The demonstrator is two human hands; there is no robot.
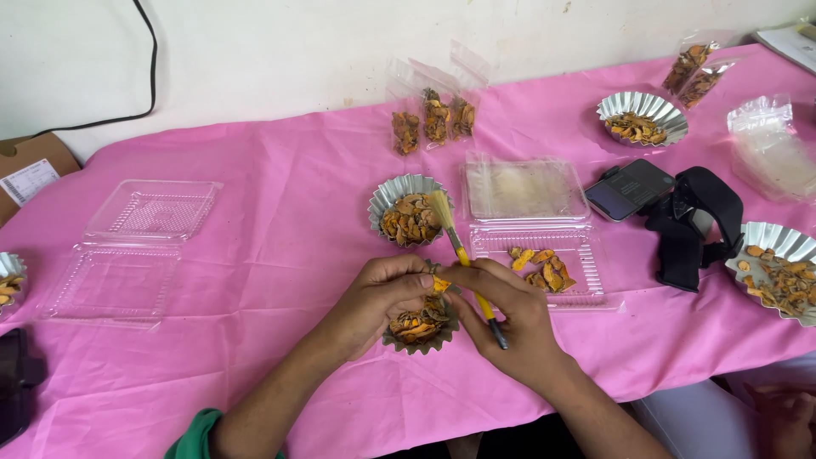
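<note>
At the far left, part of a foil cup (8,285) of dried orange pieces sits at the table edge, and an open clamshell (127,251) lies flat beside it, lid thrown back so both halves face up.

Your left hand (382,297) cradles a small cup (421,327) of pieces, tipped toward you just above the pink cloth (280,212); its fingers are curled around the rim, which keeps the contents reachable. Your right hand (510,323) pinches 1 orange piece (439,284) at its fingertips, touching your left thumb, while a yellow brush (463,255) lies gripped across the same hand, bristles pointing away and up, out of the way of the pinch.

Just beyond, a second cup (410,217) stands within reach, with 3 upright bags (433,119) behind it. Right of your hands, another clamshell (544,255) holds a few pieces in its near half. Farther right lie a phone (633,187), a black strap (693,225), and 2 more filled cups (642,119).
</note>
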